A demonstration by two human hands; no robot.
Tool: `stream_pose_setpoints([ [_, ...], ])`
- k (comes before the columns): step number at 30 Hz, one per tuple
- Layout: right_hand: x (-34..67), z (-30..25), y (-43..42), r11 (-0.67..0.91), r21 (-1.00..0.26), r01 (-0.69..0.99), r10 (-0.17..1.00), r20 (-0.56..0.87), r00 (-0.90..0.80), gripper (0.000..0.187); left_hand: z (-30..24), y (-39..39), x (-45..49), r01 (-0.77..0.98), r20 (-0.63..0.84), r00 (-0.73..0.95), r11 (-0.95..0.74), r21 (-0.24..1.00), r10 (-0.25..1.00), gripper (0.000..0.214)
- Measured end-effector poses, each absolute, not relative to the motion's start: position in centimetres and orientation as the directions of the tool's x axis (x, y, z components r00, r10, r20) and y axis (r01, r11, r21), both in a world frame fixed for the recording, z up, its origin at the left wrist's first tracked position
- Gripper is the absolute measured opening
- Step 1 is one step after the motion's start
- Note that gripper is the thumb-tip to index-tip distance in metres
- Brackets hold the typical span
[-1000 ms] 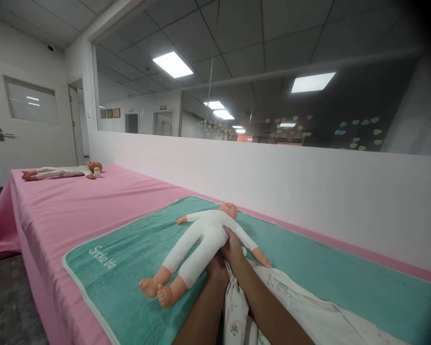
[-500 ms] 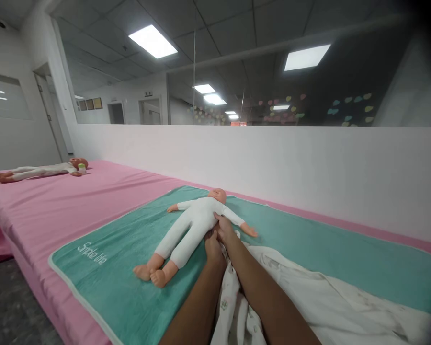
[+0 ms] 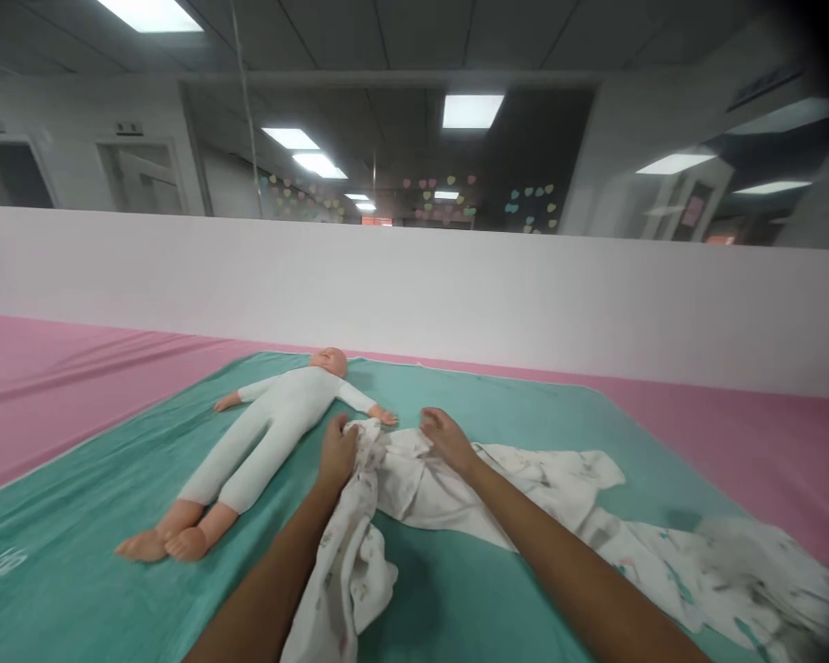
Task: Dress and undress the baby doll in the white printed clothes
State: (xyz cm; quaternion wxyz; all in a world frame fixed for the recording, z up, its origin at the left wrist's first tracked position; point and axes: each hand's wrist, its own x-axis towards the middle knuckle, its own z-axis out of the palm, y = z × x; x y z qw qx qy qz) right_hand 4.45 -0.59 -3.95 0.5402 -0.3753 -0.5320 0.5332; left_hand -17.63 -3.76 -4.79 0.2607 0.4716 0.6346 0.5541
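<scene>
White partition wall (image 3: 414, 295) with glass above runs along the far side of a pink-sheeted tabletop (image 3: 746, 424), and a teal towel (image 3: 497, 391) lies across it. A baby doll (image 3: 269, 433) lies on its back on the left of the towel, one hand just beside a white printed muslin blanket (image 3: 497, 488) spread toward the right. Your left hand (image 3: 337, 453) is clenched around a gathered fold of the blanket. Your right hand (image 3: 446, 440) rests on the cloth with curled fingers (image 3: 429, 420); whether they pinch it, you cannot tell from this view. Hold the fold snug and smooth out the slack.

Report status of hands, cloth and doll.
Left grip on bunched white printed cloth. Right grip resting on same cloth. Baby doll face-up on teal mat, its hand beside the cloth.
</scene>
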Motion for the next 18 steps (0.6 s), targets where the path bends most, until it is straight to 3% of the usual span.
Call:
stream_pose_setpoints([
  [1, 7.8, -4.1, -1.5, 0.187, -0.978, -0.096, 0.978, 0.195, -0.078, 0.039, -4.8, -4.0, -17.5, 0.411, 0.216, -0.41, -0.032, 0.911, 0.886, 0.035],
  [2, 11.0, -4.3, -2.4, 0.258, -0.951, 0.17, 0.964, 0.264, 0.016, 0.04, -4.8, -4.3, -17.4, 0.499, 0.234, -0.4, -0.003, 0.866, 0.886, 0.036],
  [4, 16.6, -4.9, -3.9, 0.162, -0.723, 0.671, 0.939, 0.322, 0.12, 0.044, -4.9, -4.9, -17.0, 0.616, 0.253, -0.375, 0.036, 0.787, 0.892, 0.039],
  [5, 18.9, -5.0, -4.5, 0.082, -0.568, 0.819, 0.948, 0.297, 0.111, 0.045, -4.9, -5.2, -16.8, 0.631, 0.252, -0.369, 0.042, 0.774, 0.894, 0.04],
  [9, 23.4, -4.7, -6.0, -0.015, -0.373, 0.928, 0.966, 0.233, 0.11, 0.051, -4.2, -6.2, -16.1, 0.656, 0.249, -0.354, 0.05, 0.753, 0.902, 0.05],
  [12, 23.4, -3.9, -6.7, -0.081, -0.255, 0.963, 0.978, 0.166, 0.126, 0.055, -3.2, -6.6, -15.7, 0.56, 0.219, -0.362, 0.024, 0.828, 0.906, 0.054],
  [15, 22.9, -3.5, -7.3, -0.078, -0.207, 0.975, 0.99, 0.103, 0.101, 0.049, -2.4, -7.1, -15.5, 0.399, 0.166, -0.331, -0.022, 0.917, 0.929, 0.047],
  [18, 22.4, -3.3, -7.9, -0.03, -0.237, 0.971, 0.999, 0.037, 0.04, 0.03, -2.0, -7.7, -15.3, 0.389, 0.126, -0.218, -0.032, 0.921, 0.968, 0.042],
])
